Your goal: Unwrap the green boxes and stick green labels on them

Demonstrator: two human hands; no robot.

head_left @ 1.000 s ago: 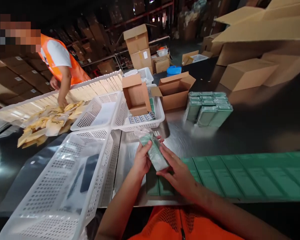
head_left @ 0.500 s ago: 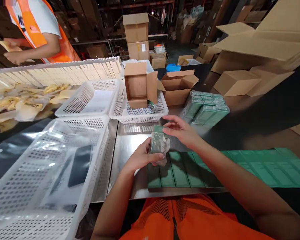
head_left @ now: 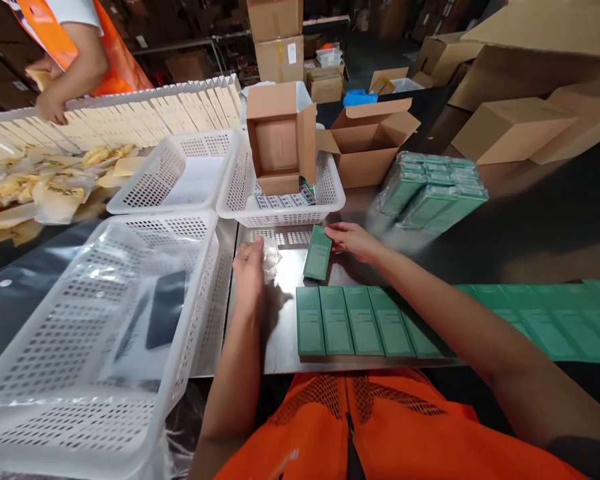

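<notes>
Left hand (head_left: 249, 265) closed around a crumpled wad of clear plastic wrap (head_left: 271, 257), glossy and creased, held just above the brushed metal table (head_left: 280, 333). Right hand (head_left: 353, 240) pinching the far end of a slim green box (head_left: 319, 253), fingertips on its top edge; matte card, rectangular, tilted slightly off the line of the row below and resting on the table between the two hands.

Just nearer the body, a row of green boxes (head_left: 360, 321) lying flat side by side, long edges touching, running on to the right along the table's near edge under the right forearm. A narrow strip of bare, reflective metal between this row and the single box; a wider bare patch left of the row, up to the rim of the large white basket (head_left: 200, 313).

Large white basket: perforated plastic, rectangular, holding clear film and a dark flat item, overhanging the near left corner. Beyond it, two smaller white baskets, the empty basket (head_left: 177, 177) and the basket with labels (head_left: 280, 213) side by side, rims touching; in the latter an open cardboard carton (head_left: 280, 137) standing on end. Another open carton (head_left: 367, 143) just right of it. Shrink-wrapped stack of green boxes (head_left: 433, 190) farther right, well apart from the right hand. Plain brown cartons (head_left: 510, 130) at far right.

At far left, a co-worker's hand (head_left: 53, 107) over a long line of cream packets (head_left: 130, 120).
</notes>
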